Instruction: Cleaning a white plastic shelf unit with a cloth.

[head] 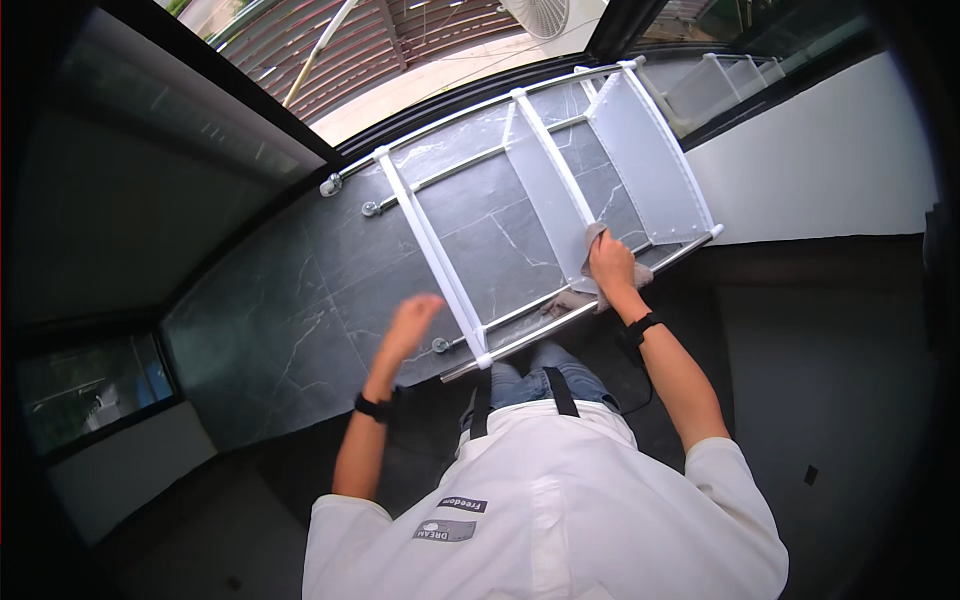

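Note:
A shelf rack (536, 180) with metal poles, white edge bars and translucent shelf panels lies on its side on a dark marbled surface (315, 300). My right hand (611, 262) is closed on a grey-brown cloth (594, 238) at the near end of the middle shelf's white bar. More of the cloth hangs over the near metal pole (540, 334). My left hand (416, 319), slightly blurred, is raised just left of the rack's left shelf bar; it appears to hold nothing, and its fingers are not clear.
A window frame (450, 105) runs along the far edge, close to the rack's far pole. A white wall panel (817, 157) stands at the right. Wheel-like ends (330, 185) of the rack point left. A black cable (646, 394) hangs beside my body.

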Available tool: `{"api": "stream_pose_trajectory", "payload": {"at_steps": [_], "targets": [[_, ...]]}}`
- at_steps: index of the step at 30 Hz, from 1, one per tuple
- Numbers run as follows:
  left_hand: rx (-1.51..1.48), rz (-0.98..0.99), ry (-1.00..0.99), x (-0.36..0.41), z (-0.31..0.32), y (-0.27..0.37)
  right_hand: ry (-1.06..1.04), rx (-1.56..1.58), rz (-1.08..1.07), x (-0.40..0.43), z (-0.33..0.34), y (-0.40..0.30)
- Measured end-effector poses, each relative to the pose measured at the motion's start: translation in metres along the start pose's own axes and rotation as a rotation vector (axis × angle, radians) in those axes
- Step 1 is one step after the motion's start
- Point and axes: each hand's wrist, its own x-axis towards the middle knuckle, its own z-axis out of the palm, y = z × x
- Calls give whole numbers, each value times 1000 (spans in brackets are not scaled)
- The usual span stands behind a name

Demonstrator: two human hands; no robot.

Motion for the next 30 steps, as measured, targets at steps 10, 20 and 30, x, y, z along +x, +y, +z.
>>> {"api": "stream_pose_trajectory", "payload": {"at_steps": [10,20,30], "targets": [[1055,434,971,127,-173,71,44,-30,-5,7,6,-9],[104,239,437,174,-237,-15,24,16,-35,15,0,-22],[-180,-250,130,164,-229,40,71,26,-17,12,7,-8]]}}
